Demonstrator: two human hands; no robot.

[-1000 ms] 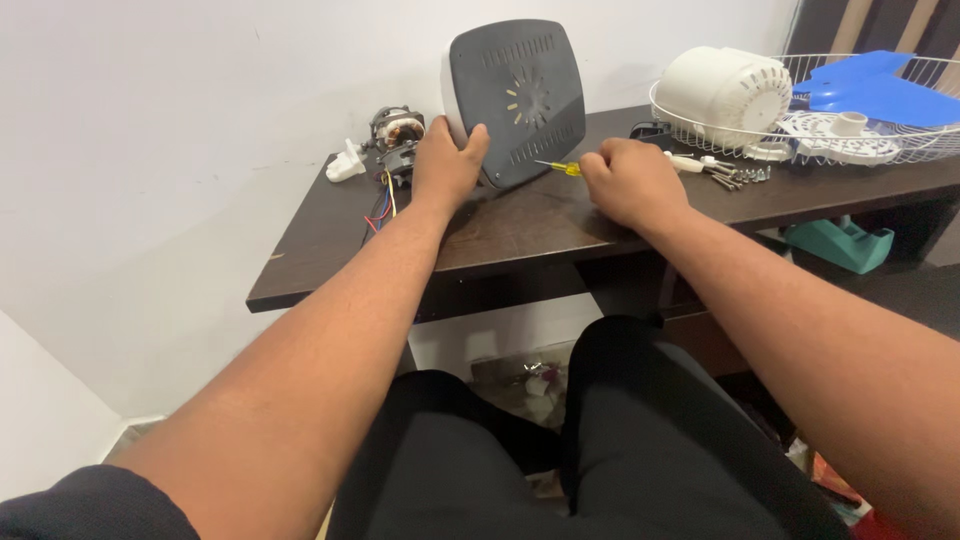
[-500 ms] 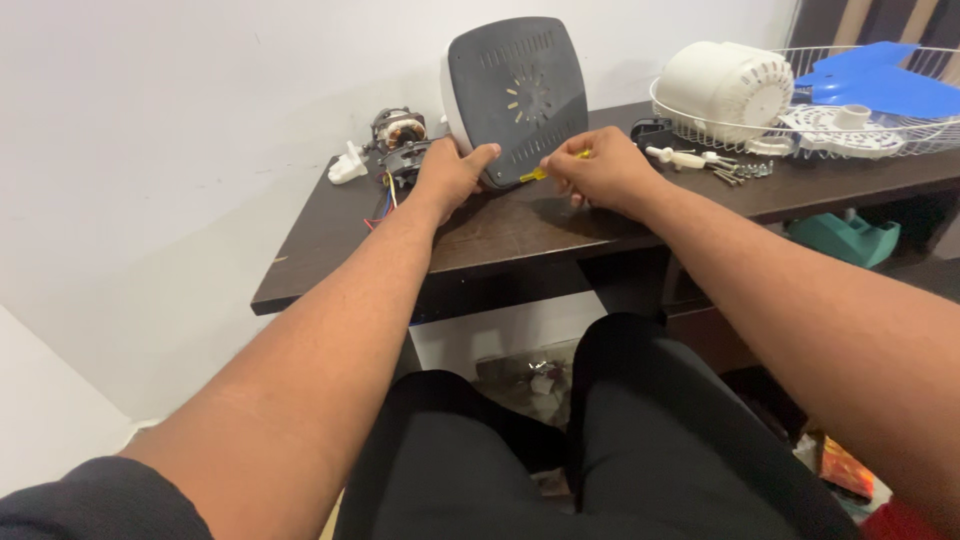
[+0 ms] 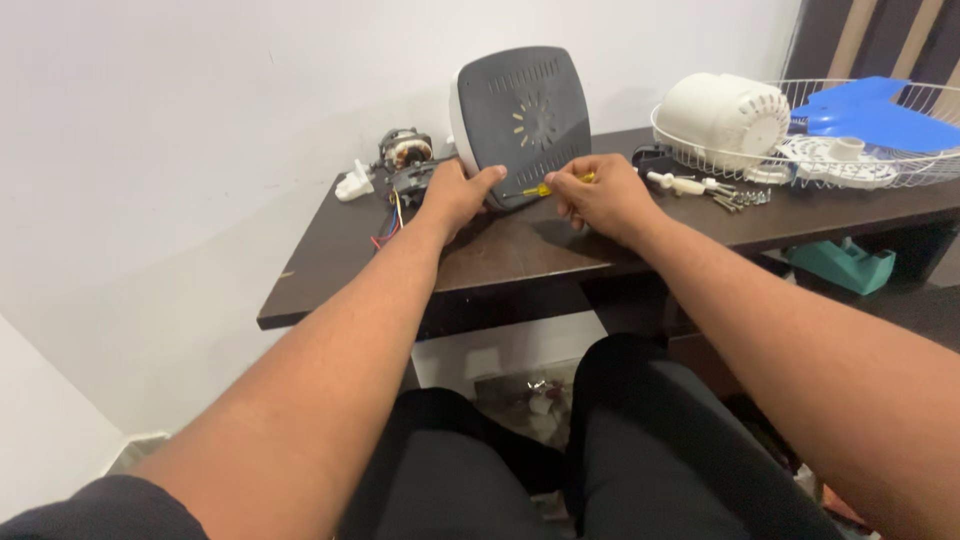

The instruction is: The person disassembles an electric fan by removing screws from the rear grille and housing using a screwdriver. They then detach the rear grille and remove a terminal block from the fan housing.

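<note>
A grey and white fan base [image 3: 525,115] stands on its edge on the dark wooden table [image 3: 330,250], its vented grey underside facing me. My left hand [image 3: 455,195] grips its lower left edge and holds it upright. My right hand [image 3: 595,195] holds a small yellow-handled screwdriver [image 3: 545,187], whose tip points left at the lower part of the base.
A bare motor [image 3: 405,155] with coloured wires and a small white plastic part [image 3: 355,183] lie left of the base. To the right are a white motor housing [image 3: 725,110], a wire fan guard [image 3: 900,150], blue blades [image 3: 880,105], and loose screws [image 3: 740,197]. A wall runs behind the table.
My right hand picked up the yellow screwdriver from the table and brought it left to the base's lower edge. My left hand stayed on the base.
</note>
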